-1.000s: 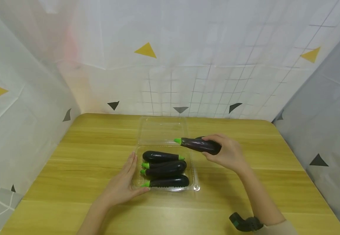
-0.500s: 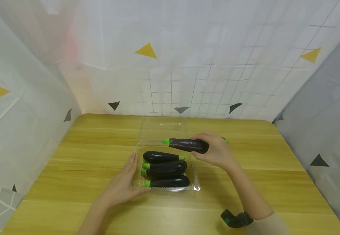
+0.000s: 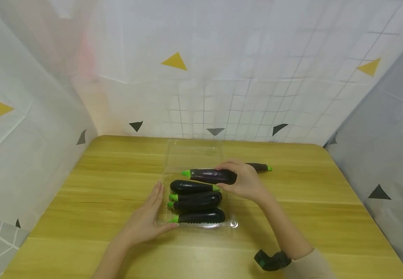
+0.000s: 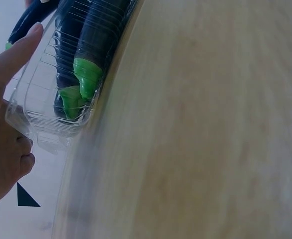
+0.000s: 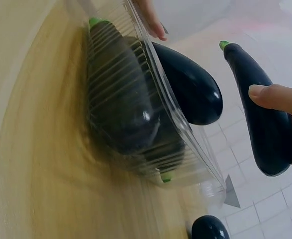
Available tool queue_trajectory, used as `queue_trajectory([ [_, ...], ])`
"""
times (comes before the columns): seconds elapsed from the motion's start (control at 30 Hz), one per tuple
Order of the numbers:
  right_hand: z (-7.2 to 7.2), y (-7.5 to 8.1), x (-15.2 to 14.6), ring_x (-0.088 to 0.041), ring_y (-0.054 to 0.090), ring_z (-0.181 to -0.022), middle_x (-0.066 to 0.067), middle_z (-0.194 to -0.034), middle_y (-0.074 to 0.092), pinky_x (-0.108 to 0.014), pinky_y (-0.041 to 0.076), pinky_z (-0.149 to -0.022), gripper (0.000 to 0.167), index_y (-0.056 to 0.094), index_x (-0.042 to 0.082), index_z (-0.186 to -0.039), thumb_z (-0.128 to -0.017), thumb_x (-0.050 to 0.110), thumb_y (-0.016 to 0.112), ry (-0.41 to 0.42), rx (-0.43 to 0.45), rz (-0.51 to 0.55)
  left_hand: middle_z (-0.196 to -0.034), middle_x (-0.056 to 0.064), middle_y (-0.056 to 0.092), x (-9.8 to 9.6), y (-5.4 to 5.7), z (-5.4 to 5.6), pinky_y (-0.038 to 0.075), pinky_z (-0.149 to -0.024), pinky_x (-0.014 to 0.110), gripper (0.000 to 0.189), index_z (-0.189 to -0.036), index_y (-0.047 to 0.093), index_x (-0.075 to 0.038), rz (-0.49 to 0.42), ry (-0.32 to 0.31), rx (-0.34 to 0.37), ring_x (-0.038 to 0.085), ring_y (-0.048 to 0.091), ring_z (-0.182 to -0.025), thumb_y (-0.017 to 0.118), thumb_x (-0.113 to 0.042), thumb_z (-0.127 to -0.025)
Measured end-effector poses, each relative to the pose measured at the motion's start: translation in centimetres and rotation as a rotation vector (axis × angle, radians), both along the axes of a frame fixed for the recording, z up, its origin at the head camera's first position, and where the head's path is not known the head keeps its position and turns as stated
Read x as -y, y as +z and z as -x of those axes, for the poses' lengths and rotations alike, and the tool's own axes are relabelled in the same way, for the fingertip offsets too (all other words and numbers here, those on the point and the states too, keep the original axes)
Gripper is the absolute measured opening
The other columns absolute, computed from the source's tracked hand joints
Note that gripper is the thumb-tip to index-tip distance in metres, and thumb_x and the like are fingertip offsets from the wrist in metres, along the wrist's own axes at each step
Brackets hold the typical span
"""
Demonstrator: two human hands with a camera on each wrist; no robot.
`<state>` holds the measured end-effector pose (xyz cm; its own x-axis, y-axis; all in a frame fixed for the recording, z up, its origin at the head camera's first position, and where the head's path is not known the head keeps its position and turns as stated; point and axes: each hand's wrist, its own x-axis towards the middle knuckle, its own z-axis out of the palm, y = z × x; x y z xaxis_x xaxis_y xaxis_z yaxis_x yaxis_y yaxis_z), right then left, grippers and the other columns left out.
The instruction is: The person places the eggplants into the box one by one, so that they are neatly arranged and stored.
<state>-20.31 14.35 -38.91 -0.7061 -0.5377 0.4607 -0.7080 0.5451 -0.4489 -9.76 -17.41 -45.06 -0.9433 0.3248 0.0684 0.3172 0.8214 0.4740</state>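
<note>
A clear hinged plastic box [image 3: 234,211] stands on the table with its lid [image 3: 194,153] laid back. Several dark eggplants with green stems, such as the front eggplant [image 3: 201,216], lie inside it. My left hand [image 3: 144,220] rests against the box's left front corner, its fingers straight along the side and the thumb at the front edge. Above the back of the box, my right hand [image 3: 244,182] grips another eggplant [image 5: 263,119] by its thick end between thumb and fingers. Its green stem points left, and the fingers hide part of the thick end.
Behind the right hand, one more eggplant [image 3: 258,167] lies on the wooden table [image 3: 309,217], partly hidden. White sheeting [image 3: 201,97] with coloured triangles encloses the back and sides.
My right hand has moved left with its eggplant, over the back of the box. The eggplant behind it has come more into view. My left hand has stayed in place.
</note>
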Motion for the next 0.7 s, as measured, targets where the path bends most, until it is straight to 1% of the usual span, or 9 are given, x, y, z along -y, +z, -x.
queue_trajectory([
  [0.07,0.0,-0.1,0.3,-0.018,0.063,-0.101,0.003,-0.109,0.066,-0.041,0.054,-0.084,0.046,0.071,0.018,-0.111,-0.069,0.019,0.088,0.014,-0.001,0.009,-0.161,0.009,-0.006,0.0,0.0,0.0,0.028,-0.109,0.050,0.117,-0.154,0.004,-0.004,0.001,0.001,0.000,0.028,0.008,-0.145,0.064,-0.069,-0.077],
  [0.17,0.0,-0.3,0.6,-0.017,0.063,-0.100,0.004,-0.108,0.066,-0.040,0.053,-0.084,0.045,0.071,0.018,-0.111,-0.069,0.019,0.088,0.023,0.004,0.015,-0.161,0.008,-0.006,0.0,-0.1,0.0,0.028,-0.110,0.049,0.118,-0.154,0.005,-0.004,0.003,0.003,-0.001,0.027,0.008,-0.145,0.062,-0.072,-0.076],
  [0.37,0.3,-0.9,1.2,-0.019,0.063,-0.100,0.001,-0.110,0.067,-0.041,0.054,-0.084,0.045,0.071,0.016,-0.111,-0.070,0.024,0.087,0.028,0.029,0.000,-0.161,0.008,-0.006,0.0,-0.2,0.0,0.028,-0.110,0.050,0.118,-0.154,0.004,-0.005,-0.001,0.005,0.001,0.027,0.009,-0.145,0.061,-0.073,-0.076],
  [0.7,1.0,-2.0,2.0,-0.022,0.062,-0.107,-0.002,-0.113,0.068,-0.042,0.052,-0.090,0.043,0.071,0.015,-0.113,-0.074,0.028,0.084,0.035,0.116,-0.047,-0.161,0.009,-0.006,0.0,-0.1,0.0,0.026,-0.110,0.051,0.118,-0.154,0.003,-0.005,-0.013,0.005,0.009,0.027,0.008,-0.145,0.061,-0.072,-0.077],
])
